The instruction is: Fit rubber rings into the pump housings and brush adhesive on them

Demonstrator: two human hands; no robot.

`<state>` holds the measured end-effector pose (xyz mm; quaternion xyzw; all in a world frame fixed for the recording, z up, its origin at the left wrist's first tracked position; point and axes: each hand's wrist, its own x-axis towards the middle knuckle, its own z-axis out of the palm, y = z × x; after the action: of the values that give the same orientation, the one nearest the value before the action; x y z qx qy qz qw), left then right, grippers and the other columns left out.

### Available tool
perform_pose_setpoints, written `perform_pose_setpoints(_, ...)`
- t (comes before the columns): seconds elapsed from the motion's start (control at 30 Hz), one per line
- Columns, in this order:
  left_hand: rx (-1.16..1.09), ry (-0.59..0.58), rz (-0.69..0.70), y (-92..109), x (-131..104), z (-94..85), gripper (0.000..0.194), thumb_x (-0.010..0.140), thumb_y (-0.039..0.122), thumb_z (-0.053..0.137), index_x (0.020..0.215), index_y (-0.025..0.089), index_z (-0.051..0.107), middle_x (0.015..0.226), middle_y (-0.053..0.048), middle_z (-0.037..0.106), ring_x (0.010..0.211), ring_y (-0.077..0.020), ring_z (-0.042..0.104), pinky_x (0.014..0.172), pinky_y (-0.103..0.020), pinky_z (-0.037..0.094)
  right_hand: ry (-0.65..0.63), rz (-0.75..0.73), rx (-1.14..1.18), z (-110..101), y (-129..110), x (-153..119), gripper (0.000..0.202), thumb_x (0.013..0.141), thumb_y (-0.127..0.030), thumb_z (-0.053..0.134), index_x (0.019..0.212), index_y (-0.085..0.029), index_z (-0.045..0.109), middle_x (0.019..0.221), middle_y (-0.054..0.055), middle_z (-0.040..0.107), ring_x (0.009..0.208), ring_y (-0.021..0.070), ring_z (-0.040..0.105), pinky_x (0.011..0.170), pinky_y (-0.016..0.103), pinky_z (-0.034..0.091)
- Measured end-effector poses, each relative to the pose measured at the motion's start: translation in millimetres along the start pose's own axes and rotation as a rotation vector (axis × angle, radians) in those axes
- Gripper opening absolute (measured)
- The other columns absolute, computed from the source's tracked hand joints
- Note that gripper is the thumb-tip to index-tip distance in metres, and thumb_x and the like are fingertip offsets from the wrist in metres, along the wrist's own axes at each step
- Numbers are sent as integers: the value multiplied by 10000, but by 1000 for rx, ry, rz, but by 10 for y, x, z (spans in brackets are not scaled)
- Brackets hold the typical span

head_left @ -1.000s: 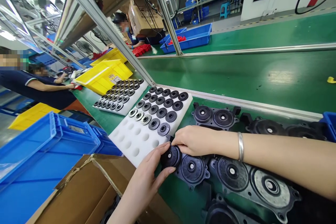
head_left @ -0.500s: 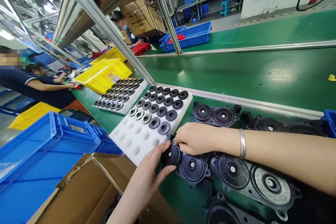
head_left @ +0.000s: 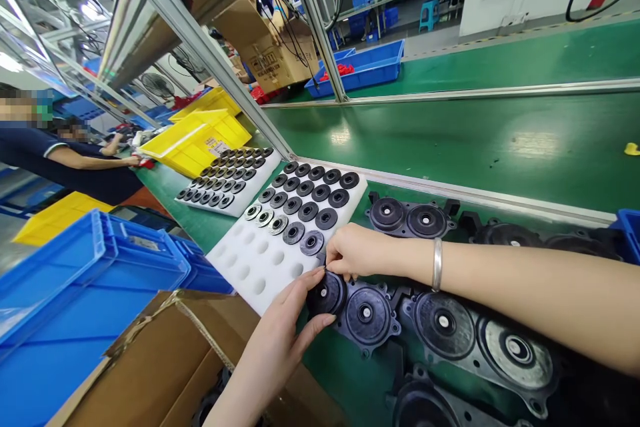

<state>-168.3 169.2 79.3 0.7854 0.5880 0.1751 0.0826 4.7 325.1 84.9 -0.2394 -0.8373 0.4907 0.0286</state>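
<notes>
My left hand (head_left: 295, 310) grips the left end of a black twin-disc housing (head_left: 367, 315), thumb and fingers around its rim. Bent over that housing's upper left edge is my right hand (head_left: 347, 252), its fingers pinched together; what they hold, if anything, is hidden. A silver bangle circles the right wrist. Beside the hands, a white foam tray (head_left: 274, 258) bears rows of black discs, with bare hollows at its near end. More black housings (head_left: 443, 323) lie to the right, one with a lighter grey disc (head_left: 517, 350).
A second disc tray (head_left: 240, 203) and a yellow bin (head_left: 200, 140) stand farther left. Blue bins (head_left: 100, 280) and an open cardboard box (head_left: 150, 360) are at the near left. A metal post (head_left: 220, 67) slants above the bench. People work at the far left.
My right hand has shifted left and slightly up along the housing's edge. My left hand keeps its hold. In the background, the large cardboard box has tilted, with a person's arm at it.
</notes>
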Motion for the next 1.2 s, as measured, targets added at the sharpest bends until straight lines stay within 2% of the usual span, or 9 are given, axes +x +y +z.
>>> perform_pose_setpoints(0.2,28,22,27,13,21,0,431,1022,505,503,1395,294,466,1346,-90,687,1223,-242,685,984,-360,607,-17,-13,-40,-18,-31,-11,215,837,-46,540,813,-93,748,551,4,646,512,110,640,514,151,465)
perform_pose_setpoints(0.43,83,33,60,21,41,-19,436,1036,530,447,1395,283,450,1325,-99,698,1211,-226,691,969,-331,609,35,-4,-134,9,-87,-15,197,783,-20,578,660,-101,709,525,26,638,440,106,534,489,199,386)
perform_pose_setpoints(0.53,95,31,67,15,39,-12,436,1039,525,443,1404,287,442,1332,-101,696,1220,-228,685,967,-333,611,39,28,-94,29,-22,20,223,795,-22,543,663,-107,701,567,40,677,463,114,581,487,186,419)
perform_pose_setpoints(0.67,76,30,53,4,26,6,441,1029,524,472,1405,296,441,1342,-97,689,1215,-235,689,969,-351,614,-2,30,5,12,79,41,240,867,-69,504,764,-111,717,665,41,738,550,109,689,538,149,497)
perform_pose_setpoints(0.8,56,22,41,-3,18,12,437,1027,511,487,1404,295,442,1339,-99,688,1218,-241,688,980,-363,610,-53,-18,26,-22,87,25,191,884,-106,545,823,-120,726,629,6,722,555,101,697,568,142,520)
perform_pose_setpoints(0.97,41,13,27,-10,13,10,442,1020,512,503,1408,307,446,1354,-86,681,1227,-234,682,992,-361,603,-72,-40,-92,-49,-36,2,205,858,-40,549,789,-96,734,573,13,680,524,109,650,536,155,466)
perform_pose_setpoints(1.2,6,9,19,-14,15,1,459,1012,496,531,1427,322,442,1382,-87,666,1252,-256,666,1004,-385,602,13,-100,-298,-27,-132,1,157,787,-14,607,727,-94,728,600,56,686,583,150,616,570,219,389)
